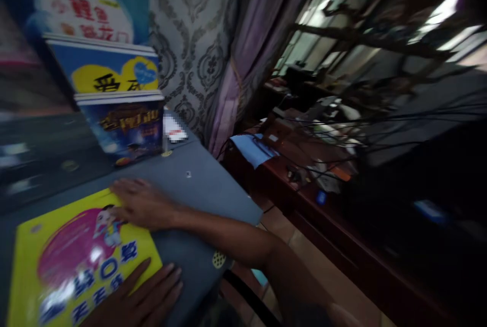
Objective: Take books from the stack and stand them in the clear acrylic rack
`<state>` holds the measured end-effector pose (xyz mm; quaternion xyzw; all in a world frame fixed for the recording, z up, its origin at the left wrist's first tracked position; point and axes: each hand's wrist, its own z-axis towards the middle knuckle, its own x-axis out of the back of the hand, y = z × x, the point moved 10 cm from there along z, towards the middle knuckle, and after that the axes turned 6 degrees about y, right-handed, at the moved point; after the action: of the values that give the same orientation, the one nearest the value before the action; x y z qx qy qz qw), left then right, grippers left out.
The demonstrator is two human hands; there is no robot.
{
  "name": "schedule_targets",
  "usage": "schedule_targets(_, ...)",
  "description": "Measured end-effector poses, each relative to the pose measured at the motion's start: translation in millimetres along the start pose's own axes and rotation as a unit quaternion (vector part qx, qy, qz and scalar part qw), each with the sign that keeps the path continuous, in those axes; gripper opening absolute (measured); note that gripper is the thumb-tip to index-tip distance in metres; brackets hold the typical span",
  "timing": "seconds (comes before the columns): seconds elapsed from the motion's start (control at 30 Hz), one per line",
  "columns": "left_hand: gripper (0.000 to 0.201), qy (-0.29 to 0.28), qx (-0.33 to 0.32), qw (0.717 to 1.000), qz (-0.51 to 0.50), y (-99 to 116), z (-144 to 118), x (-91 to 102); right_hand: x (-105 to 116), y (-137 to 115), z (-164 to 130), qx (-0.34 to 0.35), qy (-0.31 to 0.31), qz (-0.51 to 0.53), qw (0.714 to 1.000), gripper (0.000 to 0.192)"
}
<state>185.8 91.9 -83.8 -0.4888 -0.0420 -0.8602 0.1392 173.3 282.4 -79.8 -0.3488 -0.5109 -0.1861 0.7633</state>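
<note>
A yellow picture book (34, 246) with a pink oval, a cartoon child and blue characters lies on the grey tabletop at lower left. My right hand (146, 207) rests palm down over its top right corner, thumb side on the cover, fingers at the upper edge, slightly blurred. At the bottom, my left hand (139, 294) lies flat across the book's lower right part with its fingers apart. Behind the book, several books stand upright in tiers: a dark blue one (129, 129) in front, a blue and yellow one (110, 68), and a teal one (87, 7) at the back.
The grey table (213, 190) ends in an edge to the right. Beyond it stands a dark red wooden desk (281, 174) with a blue cloth (253, 149), cables and clutter. A purple curtain (251, 37) hangs beside patterned wallpaper (190, 37). A tiled floor (315, 256) shows below.
</note>
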Motion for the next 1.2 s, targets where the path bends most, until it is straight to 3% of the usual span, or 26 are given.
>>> schedule_targets(0.07, 0.055, -0.091, 0.012, 0.995, -0.034, 3, 8, 13.6, 9, -1, -4, -0.009, 0.030, 0.039, 0.999, 0.049)
schedule_targets(0.13, 0.052, -0.133, 0.051, 0.985, -0.092, 2, 11, 31.3, 15, 0, -6, -0.018, 0.043, 0.080, 0.996, 0.044)
schedule_targets(0.27, 0.013, -0.122, 0.205, 0.961, -0.143, -16, 0, 63.0, 24, 11, -6, -0.045, 0.086, 0.122, 0.988, 0.037)
schedule_targets(0.43, 0.028, -0.108, 0.330, 0.932, -0.107, -38, -25, 87.6, 40, 21, -14, -0.097, 0.155, 0.197, 0.963, 0.037)
schedule_targets(0.57, 0.014, -0.137, 0.388, 0.911, 0.013, -66, -24, 81.2, 40, 23, -16, -0.122, 0.156, 0.246, 0.949, 0.037)
schedule_targets(0.7, 0.046, -0.223, 0.451, 0.853, 0.138, -104, -19, 60.7, 35, 28, -15, -0.143, 0.148, 0.287, 0.935, 0.038)
schedule_targets(0.83, 0.034, -0.303, 0.480, 0.809, 0.153, -122, -12, 48.1, 41, 31, -16, -0.145, 0.170, 0.283, 0.933, 0.039)
schedule_targets(1.0, 0.027, -0.330, 0.481, 0.801, 0.133, -120, -4, 50.5, 52, 37, -18, -0.142, 0.205, 0.264, 0.932, 0.038)
schedule_targets(1.2, 0.030, -0.291, 0.511, 0.802, 0.105, -126, -9, 67.0, 63, 34, -21, -0.115, 0.243, 0.285, 0.920, 0.040)
